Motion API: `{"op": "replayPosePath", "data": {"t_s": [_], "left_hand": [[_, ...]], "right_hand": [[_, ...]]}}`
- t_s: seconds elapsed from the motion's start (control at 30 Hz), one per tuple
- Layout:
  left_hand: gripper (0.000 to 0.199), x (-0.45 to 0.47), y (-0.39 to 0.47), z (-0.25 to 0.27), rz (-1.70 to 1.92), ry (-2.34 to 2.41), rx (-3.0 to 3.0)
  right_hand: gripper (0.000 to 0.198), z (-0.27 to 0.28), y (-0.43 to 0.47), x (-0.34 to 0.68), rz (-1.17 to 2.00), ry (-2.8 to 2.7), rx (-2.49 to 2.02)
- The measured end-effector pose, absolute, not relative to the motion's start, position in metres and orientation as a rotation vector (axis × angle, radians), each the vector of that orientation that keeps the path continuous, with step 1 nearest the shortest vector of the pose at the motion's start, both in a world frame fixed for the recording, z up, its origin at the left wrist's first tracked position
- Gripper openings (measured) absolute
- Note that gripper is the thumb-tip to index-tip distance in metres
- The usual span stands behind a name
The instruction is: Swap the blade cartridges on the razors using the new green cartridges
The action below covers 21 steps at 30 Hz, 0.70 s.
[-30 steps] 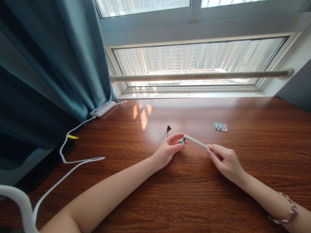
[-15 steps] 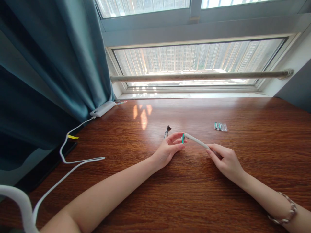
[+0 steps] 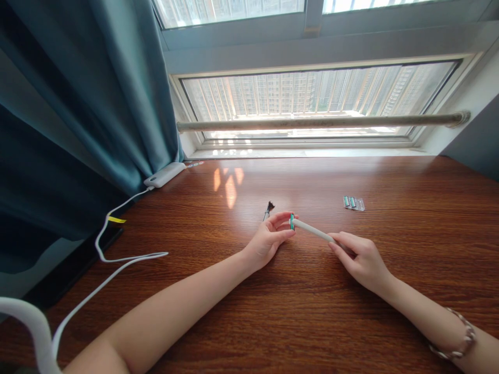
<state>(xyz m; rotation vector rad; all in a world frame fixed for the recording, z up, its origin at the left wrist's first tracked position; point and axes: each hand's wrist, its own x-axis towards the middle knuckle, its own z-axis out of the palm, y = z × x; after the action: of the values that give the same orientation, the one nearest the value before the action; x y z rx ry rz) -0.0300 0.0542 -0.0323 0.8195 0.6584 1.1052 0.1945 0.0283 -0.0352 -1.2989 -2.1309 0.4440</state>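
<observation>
Between the thumb and fingers of my left hand point(image 3: 268, 240) is a green and white razor blade head point(image 3: 292, 222), held upright by its ends. My right hand point(image 3: 360, 258) grips the lower end of a white razor handle point(image 3: 313, 229). The handle slants up to the left, and its tip meets the blade head; whether the two are locked together I cannot tell. Beyond my left hand lies a small dark-bristled brush point(image 3: 268, 208), partly hidden by the fingers. A clear blade pack point(image 3: 354, 203) with green blade heads rests farther back on the right.
The brown wooden table point(image 3: 312, 317) reaches to the window sill. A white power bank point(image 3: 165, 175) with a white cable point(image 3: 102, 244) lies at the left by the blue curtain point(image 3: 128, 93). A yellow tag point(image 3: 116, 219) is near the cable. A rail point(image 3: 312, 122) crosses the window.
The handle's tip has moved left and slightly down onto the blade head. The blade head has turned a little in my left fingers, and my right hand has shifted slightly left.
</observation>
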Motion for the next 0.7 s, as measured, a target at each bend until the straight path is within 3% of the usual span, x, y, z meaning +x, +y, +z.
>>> {"op": "replayPosePath", "data": {"t_s": [0.7], "left_hand": [[0.043, -0.0320, 0.0555, -0.0361, 1.074, 0.679, 0.785]], "right_hand": [[0.024, -0.0366, 0.0301, 0.1946, 0.421, -2.101, -1.343]]}}
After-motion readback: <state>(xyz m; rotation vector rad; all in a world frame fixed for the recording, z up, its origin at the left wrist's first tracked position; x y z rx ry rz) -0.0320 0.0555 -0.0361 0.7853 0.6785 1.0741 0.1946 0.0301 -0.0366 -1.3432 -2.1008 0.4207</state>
